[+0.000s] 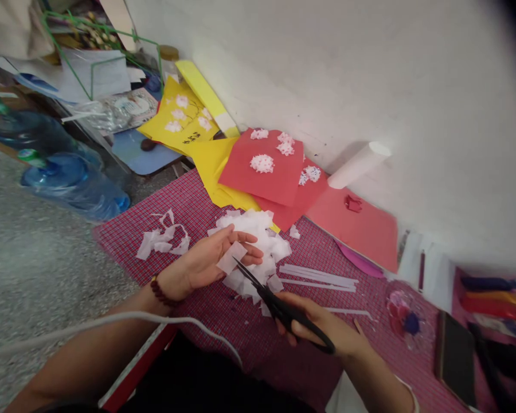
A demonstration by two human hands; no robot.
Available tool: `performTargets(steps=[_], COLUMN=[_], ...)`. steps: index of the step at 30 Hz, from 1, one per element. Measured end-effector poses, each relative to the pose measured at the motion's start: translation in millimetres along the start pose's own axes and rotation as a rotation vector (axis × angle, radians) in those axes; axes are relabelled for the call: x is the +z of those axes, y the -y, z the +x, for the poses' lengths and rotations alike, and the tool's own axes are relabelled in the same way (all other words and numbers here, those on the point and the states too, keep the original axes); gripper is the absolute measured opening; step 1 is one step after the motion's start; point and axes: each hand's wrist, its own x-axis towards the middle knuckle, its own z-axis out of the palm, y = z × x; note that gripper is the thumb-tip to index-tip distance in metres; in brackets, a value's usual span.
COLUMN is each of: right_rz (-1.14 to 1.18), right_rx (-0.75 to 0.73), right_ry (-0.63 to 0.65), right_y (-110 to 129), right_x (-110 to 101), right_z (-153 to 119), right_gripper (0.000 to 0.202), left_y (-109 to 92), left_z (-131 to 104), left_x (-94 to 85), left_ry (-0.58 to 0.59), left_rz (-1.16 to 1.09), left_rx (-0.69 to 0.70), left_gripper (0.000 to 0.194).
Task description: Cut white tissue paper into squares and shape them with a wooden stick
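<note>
Your left hand point(204, 261) is palm up, its fingers loosely spread, with a small white paper square point(231, 259) resting across it. Your right hand point(316, 321) is wrapped around the handles of the black scissors point(290, 314), their tips at the square (touching or not, I can't tell). White paper pieces point(258, 225) lie heaped below on the checked cloth point(124, 241).
</note>
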Motion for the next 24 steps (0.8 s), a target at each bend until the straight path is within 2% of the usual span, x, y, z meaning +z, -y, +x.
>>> performTargets(steps=[3,6,16,24], right_rz=[-0.003,0.009,-0.016,-0.018], right_rx=[-0.017,-0.029,0.021,0.067], right_ry=[0.003,0.002,-0.025,-0.097], right_y=[-1,0,1,5], right_x=[1,2,5,12], right_z=[1,3,8,11], right_gripper=[0.061,0.059,0.063,0.066], left_y=[-2,-1,2,1], left_z=[0,1,7,12], left_x=[-0.9,-4.2,-12.4,-4.6], left_ry=[0.016,0.009,0.105,0.003], left_rz=[-0.021,-0.009,-0.024,-0.029], left_rx=[-0.033,-0.062,-0.098,-0.075], left_gripper=[0.052,0.059,0.063,0.064])
